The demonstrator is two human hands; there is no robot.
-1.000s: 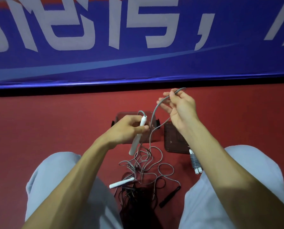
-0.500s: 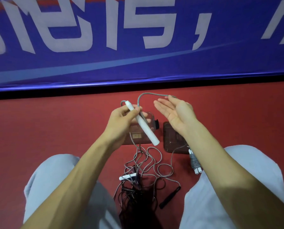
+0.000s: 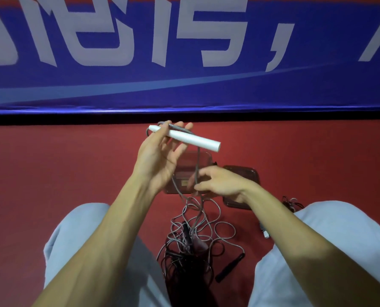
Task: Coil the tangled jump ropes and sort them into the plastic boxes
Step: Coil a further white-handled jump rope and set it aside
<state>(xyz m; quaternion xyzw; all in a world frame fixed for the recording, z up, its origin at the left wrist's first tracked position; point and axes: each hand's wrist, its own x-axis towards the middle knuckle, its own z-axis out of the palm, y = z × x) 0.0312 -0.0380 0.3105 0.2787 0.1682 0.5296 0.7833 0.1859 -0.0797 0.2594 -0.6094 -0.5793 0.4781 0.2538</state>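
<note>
- The left hand point(image 3: 160, 160) is raised above the red floor point(image 3: 69, 173). It pinches a white handle point(image 3: 191, 139) between thumb and fingertips, with the other fingers loosely spread.
- The handle lies nearly level, its free end pointing right and slightly down.
- The grey jump rope point(image 3: 197, 165) leaves the handle's left end, bends over the left fingers and hangs down to the right hand point(image 3: 222, 185).
- The right hand is lower, palm down, with its fingers curled around the hanging rope just above the floor.
- Below the right hand the grey rope runs into a loose tangle point(image 3: 206, 227) on the floor between the person's knees.
- A black rope point(image 3: 178, 260) is mixed into the near side of the tangle, and a black handle point(image 3: 230, 268) lies at its right edge.
- A clear plastic box point(image 3: 203, 158) stands on the floor behind the hands. A darker box point(image 3: 248, 173) is just to its right, partly covered by the right wrist.
- White handle tips point(image 3: 266, 234) show beside the right forearm.
- A blue banner point(image 3: 184, 89) spans the background.
</note>
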